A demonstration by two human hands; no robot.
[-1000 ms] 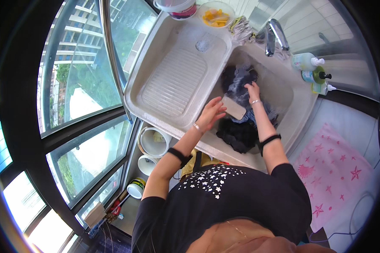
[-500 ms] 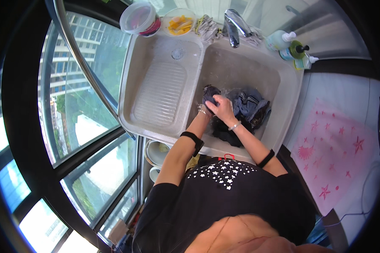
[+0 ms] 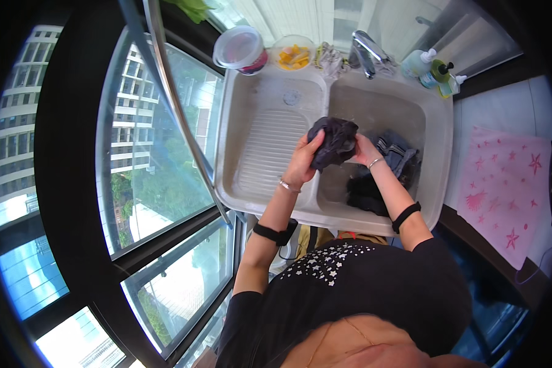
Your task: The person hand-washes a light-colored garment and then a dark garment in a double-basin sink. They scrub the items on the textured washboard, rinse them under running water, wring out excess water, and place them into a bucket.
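Note:
A wadded dark purple-black garment is held up over the divider between the sink's two basins. My left hand grips its left side, thumb laid across the front. On the other side my right hand holds it too, its fingers partly hidden by the cloth. In the right basin of the double sink, grey-blue striped clothing and a black cloth lie in cloudy water, below and beside my right forearm.
A chrome faucet rises behind the right basin. Along the back rim stand a lidded plastic tub, a dish of yellow pieces, crumpled gloves or rags and pump bottles. A pink star-patterned cloth covers the right-hand counter.
Both hands have lifted the dark garment out of the right basin and toward the divider. It is now bunched larger between them, and the hands have moved apart. The view has shifted.

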